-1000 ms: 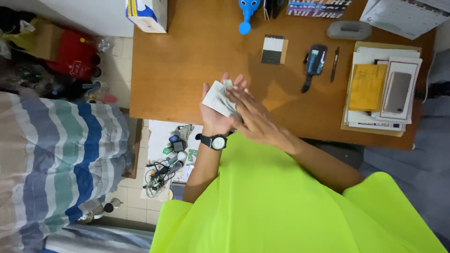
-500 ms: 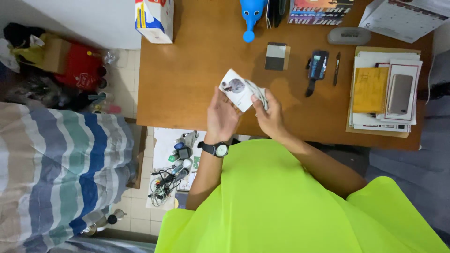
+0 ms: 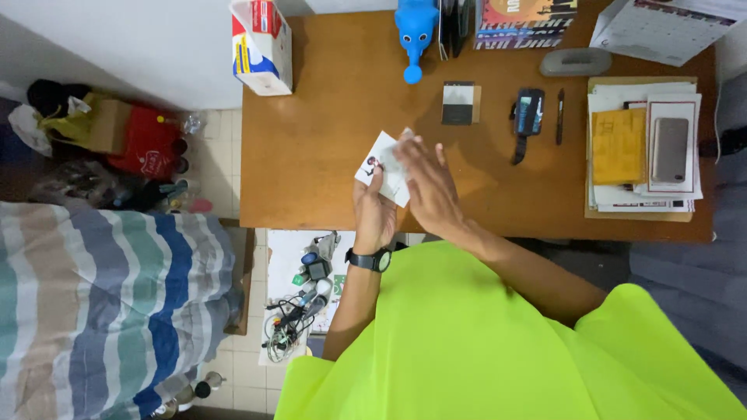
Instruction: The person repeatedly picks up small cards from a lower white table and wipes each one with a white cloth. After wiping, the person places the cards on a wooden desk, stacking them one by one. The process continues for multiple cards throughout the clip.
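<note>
A small white card (image 3: 383, 173) with a little dark and red picture on its left part is held above the near edge of the wooden desk (image 3: 327, 140), roughly at the desk's middle. The left hand (image 3: 375, 214) grasps it from below, thumb up against its near face, a black wristwatch (image 3: 370, 260) on that wrist. The right hand (image 3: 426, 190) lies flat over the card's right part with fingers spread, pressing on it rather than clenched. Just beyond the hands, farther on the desk, lies a small black-and-white booklet (image 3: 458, 103), and to its right a black handheld device (image 3: 527, 113) and a dark pen (image 3: 559, 115). Farther right sits a stack of papers (image 3: 643, 148) with a yellow envelope (image 3: 615, 146) and a grey phone (image 3: 669, 149) on top. At the far edge stand a blue elephant-shaped toy (image 3: 413, 29), a grey case (image 3: 575, 61) and, at the far left corner, a tissue box (image 3: 263, 45). Left of the desk, near the floor, lie a tangle of cables (image 3: 296, 307) and a striped blanket (image 3: 109, 303). The person wears a bright yellow-green shirt (image 3: 482, 350).
</note>
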